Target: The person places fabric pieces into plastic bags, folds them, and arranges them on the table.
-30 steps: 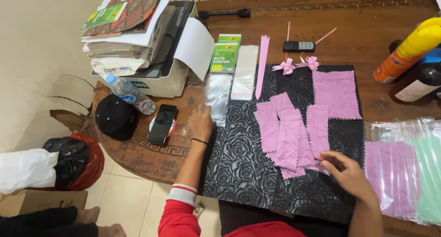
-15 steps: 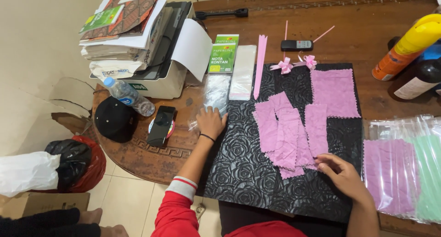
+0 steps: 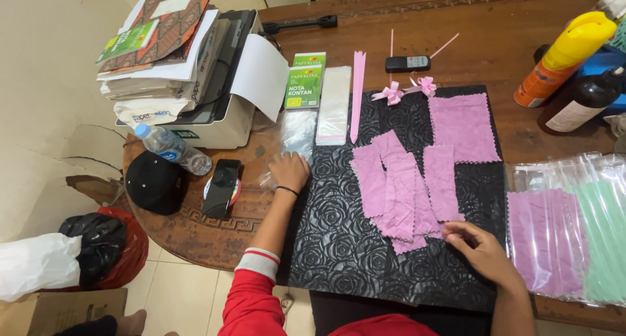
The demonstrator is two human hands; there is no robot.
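Wooden table (image 3: 521, 43), black embossed mat (image 3: 339, 245), tiled floor (image 3: 182, 297)

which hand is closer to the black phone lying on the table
Left. The left hand rests on clear plastic sleeves, just right of the black phone. The right hand is far across the black mat, by the pink cloths.

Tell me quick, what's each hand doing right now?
Left hand: fingers curled on the clear plastic sleeves; grip cannot be told.
Right hand: open, fingertips touching the pink cloth pieces.
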